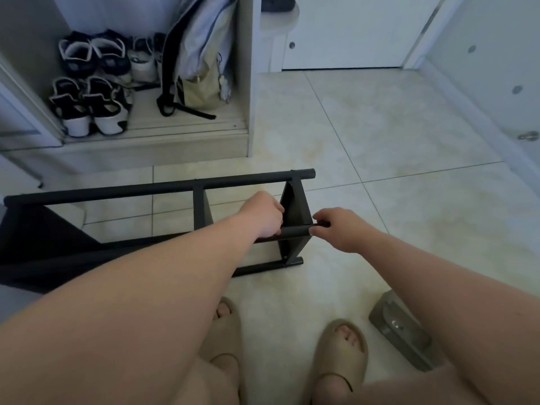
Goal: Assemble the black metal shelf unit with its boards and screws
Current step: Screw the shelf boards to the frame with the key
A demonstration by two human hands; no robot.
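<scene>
Black metal tubing forms the shelf frame (163, 187), which is laid on its side on the pale floor tiles (380, 147) in the centre-left of the frame. Three long tubes are counted, an upper, a middle and a lower one, joined by two dark cross panels; one dark board (32, 244) is seen at the left edge. The middle tube (295, 230) is gripped by the left hand (264, 214), its fingers curled down over it beside the right-hand cross panel (295, 211). The tube's open end is met by the right hand (340, 229), with thumb and fingertips pinched together against it; whether anything small is held between them cannot be told. Much of the lower tube and the board is hidden by the left forearm, which crosses the frame diagonally. Two feet in two beige slippers (342, 346) are placed at the bottom centre, and one grey packet (400, 328) with a shiny part inside is lying just right of them, partly covered by the right forearm. In the upper left, an open cabinet (245, 83) is occupied by two black-and-white sandals (87, 109), two dark trainers (93, 54), pale shoes behind them and one hanging bag (201, 68). White doors (350, 33) are seen in the upper right.
</scene>
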